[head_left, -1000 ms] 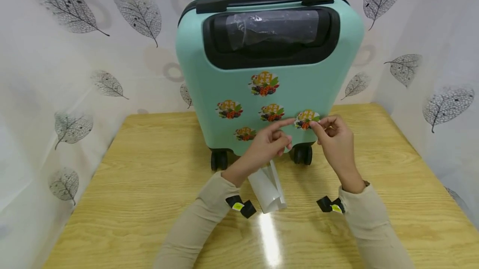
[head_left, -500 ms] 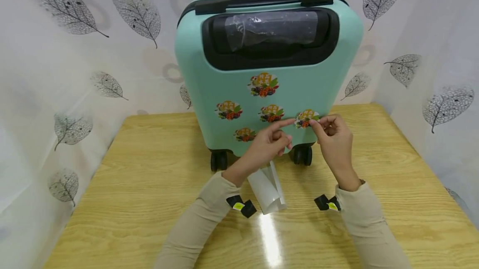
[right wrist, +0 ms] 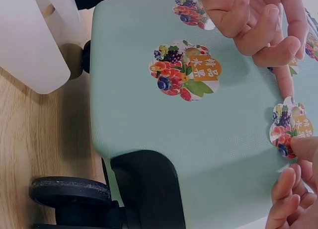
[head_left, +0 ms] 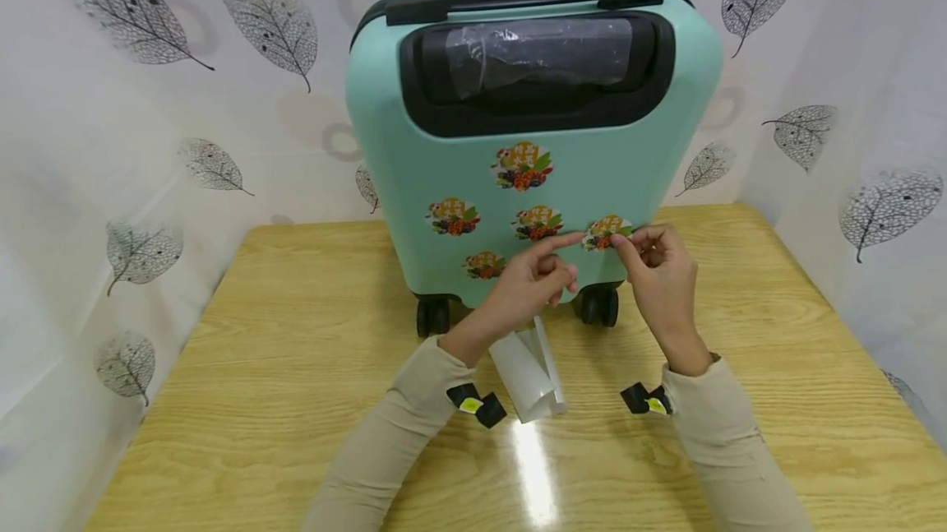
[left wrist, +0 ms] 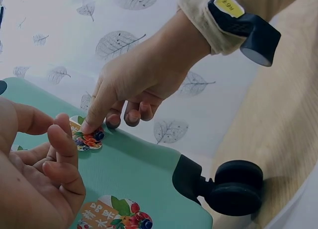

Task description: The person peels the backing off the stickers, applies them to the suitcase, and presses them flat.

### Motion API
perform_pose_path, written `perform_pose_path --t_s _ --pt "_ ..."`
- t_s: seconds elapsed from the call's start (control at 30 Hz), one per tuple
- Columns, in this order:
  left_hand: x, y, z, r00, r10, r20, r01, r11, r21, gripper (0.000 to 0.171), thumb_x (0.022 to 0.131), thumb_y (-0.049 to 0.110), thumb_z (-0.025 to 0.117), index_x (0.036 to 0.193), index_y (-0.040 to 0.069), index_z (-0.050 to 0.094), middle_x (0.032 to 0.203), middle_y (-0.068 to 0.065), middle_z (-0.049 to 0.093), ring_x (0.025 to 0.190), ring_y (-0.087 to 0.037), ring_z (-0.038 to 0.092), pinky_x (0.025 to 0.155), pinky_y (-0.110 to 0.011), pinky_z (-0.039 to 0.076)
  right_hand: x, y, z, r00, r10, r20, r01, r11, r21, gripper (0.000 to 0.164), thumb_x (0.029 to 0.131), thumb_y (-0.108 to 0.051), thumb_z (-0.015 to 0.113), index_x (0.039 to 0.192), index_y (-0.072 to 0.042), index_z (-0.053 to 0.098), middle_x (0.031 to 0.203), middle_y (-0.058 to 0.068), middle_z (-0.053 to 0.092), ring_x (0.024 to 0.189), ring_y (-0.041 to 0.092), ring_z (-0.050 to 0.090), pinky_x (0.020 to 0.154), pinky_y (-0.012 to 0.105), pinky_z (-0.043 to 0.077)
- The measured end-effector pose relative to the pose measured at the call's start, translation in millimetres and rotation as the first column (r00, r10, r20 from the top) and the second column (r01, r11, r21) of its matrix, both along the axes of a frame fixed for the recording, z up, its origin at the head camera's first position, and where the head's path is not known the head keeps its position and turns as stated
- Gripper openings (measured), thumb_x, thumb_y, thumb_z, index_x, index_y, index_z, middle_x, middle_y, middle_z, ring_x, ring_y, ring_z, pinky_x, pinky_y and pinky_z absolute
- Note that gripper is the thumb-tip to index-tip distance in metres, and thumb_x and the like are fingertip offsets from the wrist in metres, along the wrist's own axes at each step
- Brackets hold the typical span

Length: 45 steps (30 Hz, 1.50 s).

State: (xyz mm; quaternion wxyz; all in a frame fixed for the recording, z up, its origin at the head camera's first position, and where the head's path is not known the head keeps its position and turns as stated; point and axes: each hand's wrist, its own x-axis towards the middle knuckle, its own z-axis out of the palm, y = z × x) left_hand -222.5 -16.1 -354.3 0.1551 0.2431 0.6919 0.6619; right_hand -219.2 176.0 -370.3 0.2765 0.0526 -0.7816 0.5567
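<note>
A turquoise suitcase (head_left: 414,154) stands upright, with several round fruit stickers on its face. At the lower right is a fruit sticker (head_left: 605,229) that both hands touch. My right hand (head_left: 664,289) pinches its right edge between thumb and index finger; in the left wrist view the thumb lies over the sticker (left wrist: 92,142). My left hand (head_left: 521,289) points its index finger at the sticker's left edge, and the fingertip touches there in the right wrist view. Its other fingers are loosely curled and hold nothing. Whether the sticker's right part lies flat is hidden by the right hand.
Other fruit stickers (head_left: 522,167) sit higher and to the left. A curled white sheet (head_left: 524,380) lies on the wooden table (head_left: 281,400) below the left forearm. Black wheels (head_left: 432,316) carry the suitcase. Leaf-patterned cloth (head_left: 281,129) hangs behind it.
The right wrist has shifted slightly to the left. Both hands otherwise keep their places at the sticker.
</note>
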Motion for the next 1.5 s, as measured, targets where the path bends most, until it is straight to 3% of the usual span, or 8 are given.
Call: perform_pose_path --t_s 0.13,0.3,0.53,0.73,0.9,1.03,1.23,1.5 --pt "0.2 1 0.6 1.0 -0.001 -0.004 0.001 1.0 -0.003 0.044 0.102 0.015 0.047 0.145 0.021 0.042 0.083 0.001 0.059 0.062 -0.014 0.047 0.056 -0.024 0.038 -0.3 0 0.1 1.0 -0.003 -0.012 0.003 1.0 0.006 0.019 0.09 -0.012 0.068 0.092 0.004 0.057 0.07 -0.013 0.054 0.048 0.001 0.046 0.046 0.016 0.038" --pt "0.9 1 0.6 1.0 -0.002 -0.001 0.002 1.0 -0.011 0.045 0.102 0.016 0.048 0.146 0.021 0.041 0.084 -0.004 0.06 0.069 -0.036 0.05 0.057 -0.024 0.039 0.1 -1 0.4 0.999 -0.033 -0.033 0.034 0.999 0.029 0.02 0.089 -0.013 0.069 0.092 0.004 0.058 0.07 -0.015 0.053 0.048 -0.001 0.046 0.046 0.015 0.034" --pt "8.8 -2 3.8 1.0 -0.013 -0.021 0.012 0.999 -0.053 0.052 0.101 0.015 0.049 0.15 0.025 0.034 0.096 -0.02 0.063 0.067 -0.015 0.054 0.06 -0.024 0.045 1.2 -1 3.9 0.996 -0.091 -0.023 0.092 0.991 0.098 0.021 0.086 -0.015 0.073 0.09 0.001 0.061 0.069 -0.013 0.052 0.051 -0.001 0.046 0.046 0.015 0.032" --pt "14.7 -3 4.0 0.998 -0.012 -0.068 0.008 0.999 -0.054 0.053 0.101 0.016 0.049 0.15 0.024 0.032 0.096 -0.018 0.063 0.066 -0.018 0.054 0.06 -0.026 0.045 1.6 1 6.6 0.992 -0.129 0.015 0.126 0.983 0.136 0.028 0.085 -0.018 0.074 0.087 -0.001 0.052 0.07 -0.008 0.049 0.053 0.0 0.046 0.047 0.014 0.033" --pt "17.2 -3 9.1 0.996 -0.006 -0.094 0.0 0.998 -0.057 0.045 0.101 0.014 0.048 0.146 0.017 0.041 0.094 -0.017 0.061 0.065 -0.026 0.053 0.058 -0.03 0.044 2.2 6 7.3 0.998 0.005 0.059 -0.01 0.996 0.087 0.021 0.089 -0.014 0.069 0.09 0.001 0.054 0.072 -0.008 0.053 0.049 0.004 0.047 0.046 0.017 0.038" --pt "10.6 1 16.1 0.991 -0.05 -0.127 0.032 0.99 -0.139 0.041 0.101 0.015 0.049 0.141 0.013 0.045 0.095 -0.017 0.063 0.063 -0.033 0.051 0.056 -0.027 0.044 5.0 11 12.9 0.978 0.18 0.102 -0.186 0.981 0.054 0.016 0.096 -0.012 0.058 0.101 0.003 0.057 0.073 -0.003 0.055 0.047 0.008 0.048 0.047 0.022 0.041" --pt "-5.5 9 30.8 0.972 -0.153 -0.179 0.077 0.925 -0.373 0.035 0.102 0.02 0.047 0.137 0.012 0.049 0.093 -0.006 0.065 0.053 -0.016 0.046 0.05 -0.025 0.04 3.4 16 29.5 0.925 0.351 0.146 -0.373 0.912 0.173 0.024 0.103 -0.014 0.044 0.111 0.002 0.06 0.075 0.001 0.055 0.048 0.015 0.05 0.046 0.026 0.043" --pt "-15.9 16 46.7 0.955 -0.159 -0.25 0.015 0.868 -0.496 0.033 0.103 0.022 0.045 0.134 0.014 0.05 0.094 -0.003 0.064 0.059 -0.015 0.051 0.052 -0.023 0.039 -0.5 21 43.0 0.89 0.4 0.219 -0.444 0.87 0.214 0.028 0.104 -0.018 0.039 0.113 -0.002 0.061 0.071 0.002 0.053 0.041 0.015 0.042 0.04 0.029 0.038"
